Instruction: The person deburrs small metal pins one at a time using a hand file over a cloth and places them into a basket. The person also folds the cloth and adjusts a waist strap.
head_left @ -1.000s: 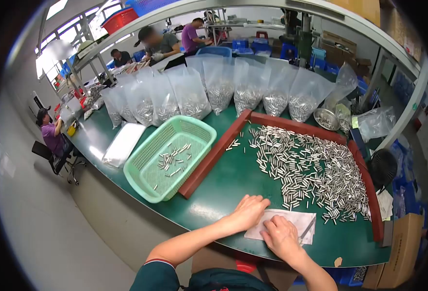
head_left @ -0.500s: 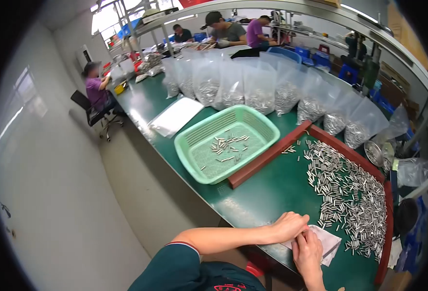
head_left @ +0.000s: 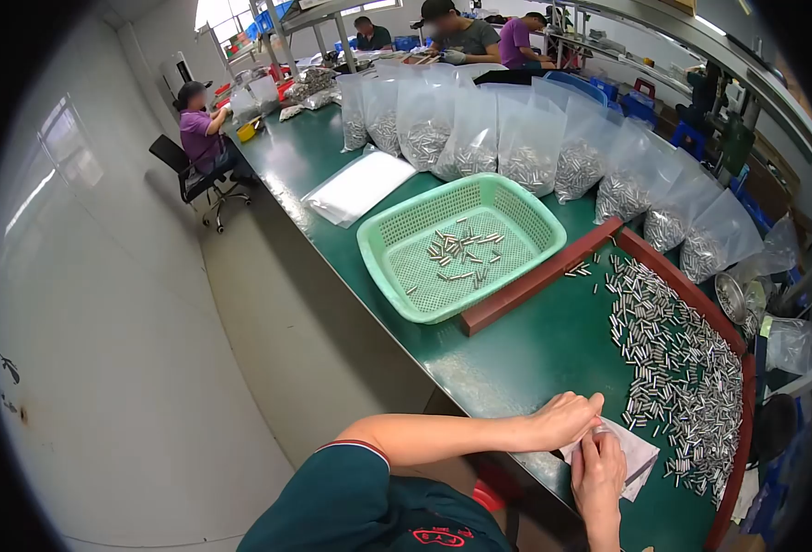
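Note:
A whitish cloth or sheet of paper (head_left: 640,453) lies on the green tabletop near its front edge, under both hands. My left hand (head_left: 567,421) reaches in from the left with its fingers curled closed above the cloth. Just below it, my right hand (head_left: 599,467) is closed too, its fingertips pressed together against the left fingers. What sits between the fingers is hidden. Right beside the hands spreads a wide heap of short, shiny metal pins (head_left: 677,377). Further off stands a light green plastic basket (head_left: 415,306), with a small scatter of similar pins on its mesh bottom.
Reddish-brown bars (head_left: 539,281) fence the pins at the back and right. Behind stand several clear bags of metal pins (head_left: 527,152). Flat plastic bags (head_left: 360,187) lie left of the basket. A metal bowl (head_left: 730,296) is at the far right. Other people sit working further back.
The whole view has shifted, so the bench and basket appear further right and slightly higher. Both hands stay closed together over the cloth, with little visible change in their pose.

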Motion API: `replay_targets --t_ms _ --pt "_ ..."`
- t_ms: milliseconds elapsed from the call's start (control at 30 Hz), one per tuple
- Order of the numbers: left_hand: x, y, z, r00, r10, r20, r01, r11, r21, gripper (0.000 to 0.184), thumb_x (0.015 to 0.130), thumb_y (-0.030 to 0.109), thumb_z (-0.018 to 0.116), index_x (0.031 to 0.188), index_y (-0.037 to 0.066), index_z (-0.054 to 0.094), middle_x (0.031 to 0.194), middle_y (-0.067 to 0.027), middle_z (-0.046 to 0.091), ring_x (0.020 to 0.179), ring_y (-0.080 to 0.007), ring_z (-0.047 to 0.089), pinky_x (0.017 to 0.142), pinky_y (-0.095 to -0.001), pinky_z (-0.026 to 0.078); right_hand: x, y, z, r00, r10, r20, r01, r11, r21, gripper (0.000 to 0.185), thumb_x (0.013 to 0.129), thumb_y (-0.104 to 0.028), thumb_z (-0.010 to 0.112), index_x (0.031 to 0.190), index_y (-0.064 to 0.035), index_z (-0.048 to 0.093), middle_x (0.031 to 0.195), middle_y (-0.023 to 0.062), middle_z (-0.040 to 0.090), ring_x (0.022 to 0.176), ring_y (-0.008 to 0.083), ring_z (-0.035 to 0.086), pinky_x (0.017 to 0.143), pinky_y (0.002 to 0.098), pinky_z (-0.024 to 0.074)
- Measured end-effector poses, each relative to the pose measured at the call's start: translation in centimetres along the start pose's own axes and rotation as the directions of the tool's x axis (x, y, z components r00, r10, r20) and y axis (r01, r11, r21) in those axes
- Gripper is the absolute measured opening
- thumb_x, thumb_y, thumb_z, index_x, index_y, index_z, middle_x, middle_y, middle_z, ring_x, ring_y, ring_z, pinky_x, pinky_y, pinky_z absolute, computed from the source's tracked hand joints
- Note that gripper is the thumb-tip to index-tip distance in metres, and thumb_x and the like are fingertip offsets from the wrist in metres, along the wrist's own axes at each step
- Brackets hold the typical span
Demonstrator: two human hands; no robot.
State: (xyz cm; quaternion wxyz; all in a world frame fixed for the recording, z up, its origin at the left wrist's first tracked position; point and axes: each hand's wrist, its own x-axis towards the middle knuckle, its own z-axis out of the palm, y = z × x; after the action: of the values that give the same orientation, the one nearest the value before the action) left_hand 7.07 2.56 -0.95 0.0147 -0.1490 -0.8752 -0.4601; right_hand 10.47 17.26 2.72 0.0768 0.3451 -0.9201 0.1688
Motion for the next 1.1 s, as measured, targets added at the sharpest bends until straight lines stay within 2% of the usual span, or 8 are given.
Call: replay_targets --t_ms 133,200,333,500,633,767,833,1100 --pt "0.1 -0.1 0.4 0.996 0.079 -0.029 -0.075 0.989 0.124 0.016 0.080 0.010 0.054 0.084 0.001 0.042 0.079 -0.0150 0.056 0.079 -0.0375 0.054 0.064 -0.0430 0.043 -0.1 0.0 0.3 1.000 -0.014 -0.015 0.014 1.000 -0.012 0.031 0.073 -0.008 0.060 0.101 0.0022 0.056 0.083 0.0120 0.050 0.080 0.0280 0.049 0.065 0.0377 0.0384" --pt "-0.2 0.6 -0.1 0.995 0.087 -0.049 -0.091 0.993 -0.079 0.019 0.080 0.009 0.055 0.090 0.002 0.042 0.086 -0.0161 0.055 0.083 -0.0370 0.054 0.070 -0.0431 0.043 -0.2 -0.1 0.4 0.999 -0.027 -0.025 0.026 1.000 -0.016 0.030 0.073 -0.008 0.059 0.101 0.0022 0.056 0.083 0.0119 0.050 0.080 0.0280 0.049 0.065 0.0378 0.0381" --pt "-0.9 0.3 0.1 0.998 0.056 0.029 -0.049 0.978 -0.205 0.033 0.075 0.002 0.054 0.105 0.003 0.040 0.102 -0.0180 0.050 0.097 -0.0354 0.049 0.081 -0.0441 0.037 -0.3 -0.1 0.4 1.000 0.003 0.014 -0.004 0.999 0.040 0.025 0.074 -0.002 0.057 0.099 0.0015 0.058 0.084 0.0129 0.050 0.079 0.0283 0.050 0.066 0.0370 0.0394" --pt "-1.4 0.1 0.5 0.978 0.195 -0.077 -0.181 0.971 0.153 0.013 0.066 -0.003 0.056 0.076 -0.003 0.047 0.085 -0.0210 0.046 0.079 -0.0406 0.052 0.062 -0.0433 0.044 -0.1 -0.7 0.2 1.000 -0.004 -0.008 0.004 1.000 0.021 0.029 0.077 -0.005 0.056 0.105 0.0025 0.056 0.082 0.0109 0.048 0.079 0.0262 0.049 0.065 0.0366 0.0367" --pt "-1.0 0.2 0.0 0.972 0.207 -0.111 -0.187 0.969 0.162 0.011 0.067 -0.001 0.057 0.072 -0.005 0.048 0.077 -0.0236 0.051 0.062 -0.0408 0.055 0.050 -0.0442 0.045 -0.4 -0.7 0.4 1.000 0.006 -0.010 -0.006 1.000 0.000 0.031 0.078 -0.005 0.056 0.109 0.0022 0.054 0.084 0.0114 0.049 0.080 0.0262 0.049 0.067 0.0364 0.0372" --pt "-1.0 0.5 -0.1 0.984 0.139 -0.108 -0.129 0.987 0.092 0.011 0.069 0.002 0.057 0.070 -0.004 0.049 0.070 -0.0225 0.056 0.064 -0.0383 0.059 0.051 -0.0426 0.046 -0.6 -0.5 0.6 1.000 -0.010 -0.014 0.009 1.000 -0.016 0.032 0.078 -0.005 0.055 0.110 0.0024 0.053 0.085 0.0116 0.049 0.081 0.0264 0.049 0.068 0.0363 0.0376" --pt "-1.1 0.9 -0.3 0.987 0.158 -0.029 -0.143 0.948 0.285 0.011 0.072 0.005 0.056 0.069 -0.004 0.050 0.063 -0.0207 0.057 0.063 -0.0363 0.060 0.050 -0.0427 0.047 -0.7 -0.6 0.6 1.000 0.002 -0.010 -0.002 1.000 -0.017 0.033 0.078 -0.005 0.055 0.110 0.0026 0.053 0.086 0.0118 0.049 0.082 0.0265 0.049 0.069 0.0364 0.0379" --pt "0.2 0.4 0.5 0.984 0.168 -0.061 -0.141 0.940 0.310 0.034 0.079 0.026 0.058 0.062 -0.002 0.053 0.060 -0.0199 0.057 0.056 -0.0358 0.059 0.048 -0.0428 0.045 -0.7 -0.7 0.2 1.000 -0.004 0.020 0.004 1.000 -0.001 0.032 0.077 -0.003 0.055 0.108 0.0026 0.054 0.087 0.0121 0.048 0.083 0.0268 0.048 0.069 0.0365 0.0379"
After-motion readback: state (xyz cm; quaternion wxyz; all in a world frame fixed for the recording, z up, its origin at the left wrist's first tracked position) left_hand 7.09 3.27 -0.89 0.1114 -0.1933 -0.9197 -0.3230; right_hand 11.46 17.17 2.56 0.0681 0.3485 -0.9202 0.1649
